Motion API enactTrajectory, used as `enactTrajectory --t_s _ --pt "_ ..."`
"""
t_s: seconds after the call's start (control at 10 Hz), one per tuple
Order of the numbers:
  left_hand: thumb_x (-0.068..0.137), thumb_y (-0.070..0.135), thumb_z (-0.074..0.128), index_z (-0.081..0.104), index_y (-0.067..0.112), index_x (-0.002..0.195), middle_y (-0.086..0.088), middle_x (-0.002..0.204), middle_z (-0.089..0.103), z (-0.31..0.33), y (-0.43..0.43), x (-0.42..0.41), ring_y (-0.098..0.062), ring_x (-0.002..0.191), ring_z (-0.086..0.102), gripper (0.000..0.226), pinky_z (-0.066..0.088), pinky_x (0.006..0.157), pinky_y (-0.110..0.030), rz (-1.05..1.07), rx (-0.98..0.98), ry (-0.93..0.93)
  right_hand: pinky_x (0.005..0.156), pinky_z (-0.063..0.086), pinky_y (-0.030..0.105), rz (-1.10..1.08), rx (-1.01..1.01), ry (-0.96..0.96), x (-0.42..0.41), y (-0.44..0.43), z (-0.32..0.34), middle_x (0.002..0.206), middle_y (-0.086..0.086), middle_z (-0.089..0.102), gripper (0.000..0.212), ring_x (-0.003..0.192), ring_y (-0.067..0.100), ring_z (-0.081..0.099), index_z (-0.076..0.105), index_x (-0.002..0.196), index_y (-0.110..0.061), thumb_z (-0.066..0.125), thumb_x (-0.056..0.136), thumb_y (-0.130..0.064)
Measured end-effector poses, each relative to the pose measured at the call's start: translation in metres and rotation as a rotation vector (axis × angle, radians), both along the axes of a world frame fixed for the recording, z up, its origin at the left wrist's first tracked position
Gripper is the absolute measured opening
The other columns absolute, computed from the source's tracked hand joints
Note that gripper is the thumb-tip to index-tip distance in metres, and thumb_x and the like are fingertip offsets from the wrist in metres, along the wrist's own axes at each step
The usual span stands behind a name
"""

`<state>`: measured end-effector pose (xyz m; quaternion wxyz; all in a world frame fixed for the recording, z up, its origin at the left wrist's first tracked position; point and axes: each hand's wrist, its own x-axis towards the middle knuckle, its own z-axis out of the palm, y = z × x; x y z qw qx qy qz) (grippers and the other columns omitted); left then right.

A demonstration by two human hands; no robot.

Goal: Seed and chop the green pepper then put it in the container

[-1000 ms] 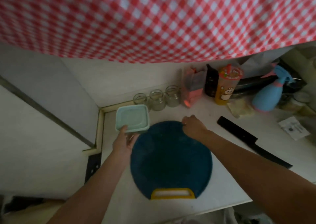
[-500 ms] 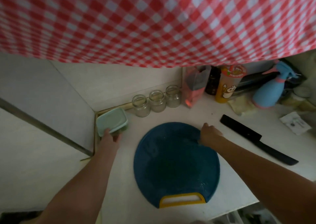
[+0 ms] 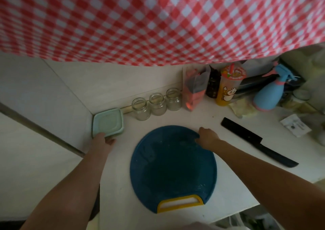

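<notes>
White kitchen surface (image 3: pixel 175 117) under a red gingham cloth (image 3: pixel 158 18). At centre frame the right hand (image 3: pixel 207 136) has its grip curled over the upper right rim of a round blue cutting board (image 3: pixel 173 166). At middle left the left hand (image 3: pixel 105 140) touches the near edge of the lidded mint container (image 3: pixel 108 122); whether that grip is clamped cannot be told. A black knife (image 3: pixel 255 140) lies right of the board. No green pepper is in view. The board is best settled flat, with the container close but clear of the cutting.

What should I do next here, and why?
Probably let go with the left hand: the container already sits in the corner, off the board. The board is bare and no pepper is in view, so fetching it likely comes next; the knife lies ready at right.
</notes>
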<state>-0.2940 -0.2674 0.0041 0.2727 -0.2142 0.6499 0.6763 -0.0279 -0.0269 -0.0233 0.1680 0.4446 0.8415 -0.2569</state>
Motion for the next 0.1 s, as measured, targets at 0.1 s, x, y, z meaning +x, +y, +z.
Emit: enactTrajectory --t_s 0.1 --pt "0.094 0.01 0.045 0.05 0.006 0.104 -0.009 0.077 0.044 0.0071 0.0096 0.0085 -0.018 0.065 0.044 0.012 0.044 0.094 -0.041 0.023 0.013 -0.048 0.076 0.041 0.027 0.051 0.008 0.034 -0.0013 -0.0005 0.0065 0.118 0.013 0.058 0.032 0.105 0.025 0.055 0.054 0.115 -0.004 0.046 0.096 -0.027"
